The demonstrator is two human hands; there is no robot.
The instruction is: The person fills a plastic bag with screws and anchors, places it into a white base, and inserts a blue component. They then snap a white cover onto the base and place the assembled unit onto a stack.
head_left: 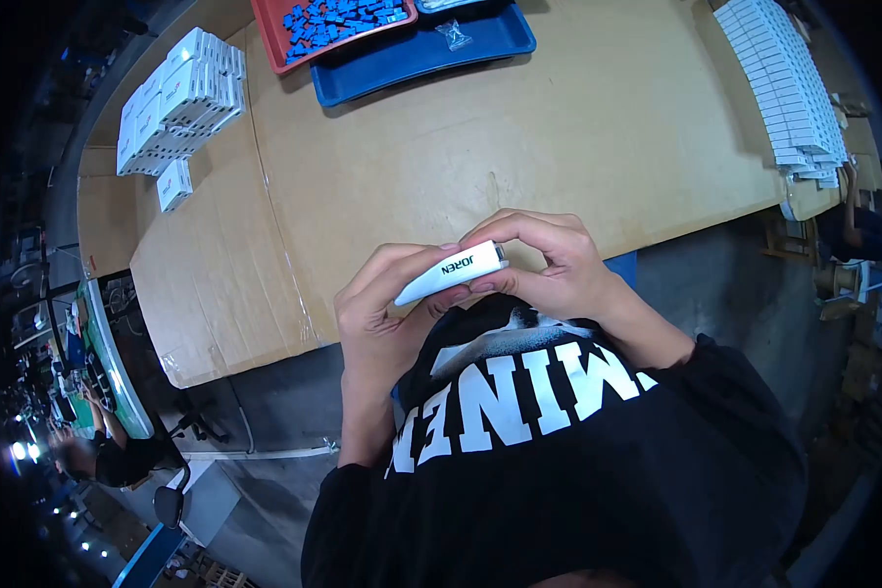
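A small white device [453,275] with the dark letters "JOREN" on its side is held between both hands, just in front of the chest and above the table's near edge. My left hand [382,294] grips its tapered end, with fingers on top and the thumb beneath. Around the blunt end, where a dark metallic part shows, my right hand [549,255] is closed with its fingertips and thumb. Both hands touch the device, and their fingertips nearly meet at its middle.
On the cardboard-covered table [392,176] stand stacked white boxes [181,103] at left, one single box [174,186], and long rows of white boxes [779,88] at right. A red tray [276,44] holds blue parts beside a blue tray [412,67]. Other people sit at both sides.
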